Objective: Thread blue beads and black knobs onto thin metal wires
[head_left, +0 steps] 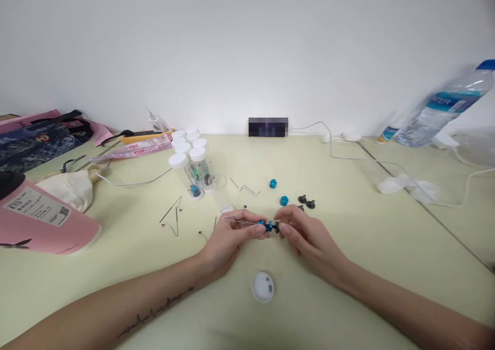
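Above the table, my left hand (228, 239) is closed on a small blue metal fitting (261, 225), with a thin metal wire (243, 220) running back over the fingers. Against the fitting's right end sits a black flat-headed screw (276, 228), pinched at its head by my right hand (309, 235). Whether the screw is threaded in is too small to tell. Two more blue fittings (284, 200) and several black screws (310, 204) lie beyond my hands. A white lid (263, 287) holding small dark bits rests in front of me.
Clear tubes with white caps (178, 161) stand left of centre, near an uncapped clear tube (221, 193). Bent metal rods (177, 221) lie around them. At left is a pink tumbler (50, 218); at right, a water bottle (444, 107) and a white cable (348, 157). A small display (268, 127) stands by the wall.
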`<control>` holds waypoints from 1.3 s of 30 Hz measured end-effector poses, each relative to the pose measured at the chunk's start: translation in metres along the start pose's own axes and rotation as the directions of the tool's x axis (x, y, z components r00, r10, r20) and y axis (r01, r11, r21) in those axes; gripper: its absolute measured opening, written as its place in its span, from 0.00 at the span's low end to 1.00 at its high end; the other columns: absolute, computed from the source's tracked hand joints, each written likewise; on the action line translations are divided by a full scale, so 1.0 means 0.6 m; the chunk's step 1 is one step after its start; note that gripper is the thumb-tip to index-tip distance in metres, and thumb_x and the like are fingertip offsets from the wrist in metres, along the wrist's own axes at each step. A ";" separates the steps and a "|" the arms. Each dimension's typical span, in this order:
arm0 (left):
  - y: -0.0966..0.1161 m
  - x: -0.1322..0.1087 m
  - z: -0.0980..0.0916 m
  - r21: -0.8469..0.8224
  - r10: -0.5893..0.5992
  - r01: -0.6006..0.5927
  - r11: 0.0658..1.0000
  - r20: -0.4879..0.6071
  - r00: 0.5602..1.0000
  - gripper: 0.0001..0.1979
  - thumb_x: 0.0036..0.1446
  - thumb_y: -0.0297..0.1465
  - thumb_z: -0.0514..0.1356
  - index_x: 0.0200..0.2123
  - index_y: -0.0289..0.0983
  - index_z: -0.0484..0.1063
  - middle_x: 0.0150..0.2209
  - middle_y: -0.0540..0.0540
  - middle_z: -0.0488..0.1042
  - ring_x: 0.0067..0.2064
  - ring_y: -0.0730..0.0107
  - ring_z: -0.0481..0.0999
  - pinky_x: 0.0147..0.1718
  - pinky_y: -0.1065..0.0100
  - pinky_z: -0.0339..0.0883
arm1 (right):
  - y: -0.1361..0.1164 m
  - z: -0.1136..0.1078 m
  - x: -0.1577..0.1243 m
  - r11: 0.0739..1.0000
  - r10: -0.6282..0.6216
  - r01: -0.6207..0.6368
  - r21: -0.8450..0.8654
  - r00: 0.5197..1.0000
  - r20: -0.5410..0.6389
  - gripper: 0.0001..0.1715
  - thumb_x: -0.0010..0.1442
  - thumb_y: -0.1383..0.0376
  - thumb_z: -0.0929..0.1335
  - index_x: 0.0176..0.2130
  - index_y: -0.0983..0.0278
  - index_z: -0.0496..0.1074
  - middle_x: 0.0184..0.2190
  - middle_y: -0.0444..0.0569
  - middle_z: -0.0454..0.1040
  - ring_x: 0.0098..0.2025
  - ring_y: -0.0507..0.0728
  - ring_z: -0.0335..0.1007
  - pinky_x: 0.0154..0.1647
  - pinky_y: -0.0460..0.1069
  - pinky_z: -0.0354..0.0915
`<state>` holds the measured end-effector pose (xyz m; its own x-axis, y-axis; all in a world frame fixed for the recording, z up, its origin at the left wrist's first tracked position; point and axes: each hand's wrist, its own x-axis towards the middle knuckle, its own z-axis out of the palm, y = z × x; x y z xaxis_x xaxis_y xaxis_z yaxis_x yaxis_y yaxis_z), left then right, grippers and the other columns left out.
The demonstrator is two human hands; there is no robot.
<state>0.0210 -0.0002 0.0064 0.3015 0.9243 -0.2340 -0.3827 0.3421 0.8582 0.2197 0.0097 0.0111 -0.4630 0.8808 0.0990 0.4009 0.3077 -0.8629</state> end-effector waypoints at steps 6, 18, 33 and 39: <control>0.000 0.000 0.001 0.020 0.008 -0.008 1.000 0.003 1.000 0.09 0.47 0.28 0.68 0.34 0.33 0.76 0.31 0.44 0.79 0.35 0.70 0.77 0.39 0.68 0.69 | 0.002 -0.001 0.002 0.999 -0.029 0.031 -0.028 0.999 0.043 0.21 0.69 0.53 0.55 0.35 0.62 0.66 0.25 0.42 0.66 0.23 0.50 0.59 0.26 0.45 0.56; -0.002 0.001 0.000 0.016 0.015 -0.015 1.000 0.000 1.000 0.09 0.47 0.28 0.69 0.33 0.33 0.76 0.32 0.44 0.79 0.35 0.69 0.78 0.40 0.68 0.69 | 0.002 -0.001 0.002 0.998 -0.057 0.058 -0.035 0.998 0.029 0.19 0.69 0.55 0.55 0.40 0.61 0.67 0.27 0.43 0.68 0.23 0.49 0.61 0.26 0.44 0.58; 0.001 0.001 0.002 0.023 0.016 -0.016 1.000 -0.005 1.000 0.10 0.46 0.29 0.69 0.33 0.34 0.76 0.32 0.44 0.80 0.35 0.69 0.78 0.41 0.68 0.69 | 0.002 -0.001 0.003 0.997 -0.062 0.063 -0.034 0.997 0.035 0.21 0.69 0.54 0.54 0.37 0.62 0.68 0.27 0.43 0.68 0.24 0.50 0.62 0.27 0.44 0.58; 0.001 0.001 0.003 0.020 0.008 -0.008 1.000 -0.023 1.000 0.10 0.44 0.30 0.70 0.32 0.34 0.76 0.32 0.44 0.80 0.35 0.68 0.78 0.41 0.66 0.69 | 0.003 -0.001 0.002 0.998 -0.048 0.048 -0.031 0.999 0.010 0.20 0.69 0.54 0.54 0.42 0.62 0.67 0.26 0.43 0.68 0.24 0.51 0.63 0.27 0.45 0.58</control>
<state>0.0227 0.0004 0.0077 0.2779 0.9308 -0.2375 -0.3675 0.3314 0.8690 0.2203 0.0114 0.0099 -0.4892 0.8616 0.1356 0.4022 0.3608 -0.8415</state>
